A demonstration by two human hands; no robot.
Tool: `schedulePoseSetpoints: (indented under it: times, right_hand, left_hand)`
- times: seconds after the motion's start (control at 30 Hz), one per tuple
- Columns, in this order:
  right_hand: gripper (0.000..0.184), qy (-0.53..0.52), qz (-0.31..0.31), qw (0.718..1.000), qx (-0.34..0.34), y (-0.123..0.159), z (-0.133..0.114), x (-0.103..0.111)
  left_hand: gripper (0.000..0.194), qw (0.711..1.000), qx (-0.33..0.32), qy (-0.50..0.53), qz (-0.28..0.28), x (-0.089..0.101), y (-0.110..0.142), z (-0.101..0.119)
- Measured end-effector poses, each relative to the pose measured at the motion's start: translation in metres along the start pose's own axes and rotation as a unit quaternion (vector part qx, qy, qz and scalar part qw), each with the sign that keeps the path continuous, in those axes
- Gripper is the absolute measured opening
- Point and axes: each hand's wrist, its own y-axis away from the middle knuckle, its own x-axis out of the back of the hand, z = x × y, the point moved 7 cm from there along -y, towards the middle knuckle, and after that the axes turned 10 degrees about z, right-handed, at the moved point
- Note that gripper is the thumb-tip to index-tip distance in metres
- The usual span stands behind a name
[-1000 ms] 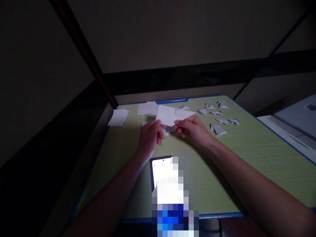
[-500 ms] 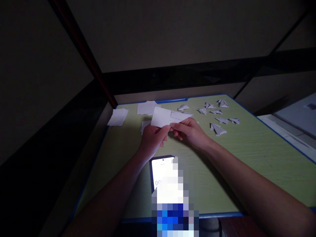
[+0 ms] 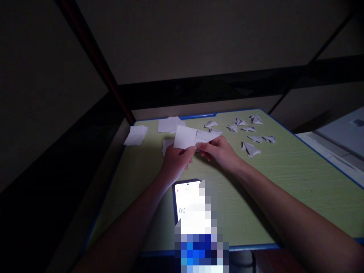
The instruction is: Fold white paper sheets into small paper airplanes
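Pinching folded paper (image 3: 184, 137) (possibly printed), left hand (image 3: 175, 159), right hand (image 3: 222, 151) alongside

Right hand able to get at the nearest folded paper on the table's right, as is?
Probably yes: the folded paper lies just right of the right hand, bare tabletop between. But that hand's fingers pinch the sheet, so they'd likely have to let go first; the left hand also holds it.

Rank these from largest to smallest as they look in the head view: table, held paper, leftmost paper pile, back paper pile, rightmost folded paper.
1. Table
2. Held paper
3. Leftmost paper pile and back paper pile: too alike to rank
4. Rightmost folded paper
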Motion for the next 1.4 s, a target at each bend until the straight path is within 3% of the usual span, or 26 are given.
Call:
schedulePoseSetpoints:
  times: [0.33, 1.4]
  right_hand:
    - [0.044, 0.0, -0.007, 1.0, 0.0, -0.0002, 0.0011, -0.0002]
    - [0.042, 0.004, -0.009, 1.0, -0.014, -0.0032, 0.0048, 0.001]
  left_hand:
    - [0.035, 1.0, -0.007, -0.023, -0.016, -0.001, 0.0, 0.0015]
    - [0.035, 0.999, 0.01, -0.03, 0.015, 0.0033, -0.0014, -0.0005]
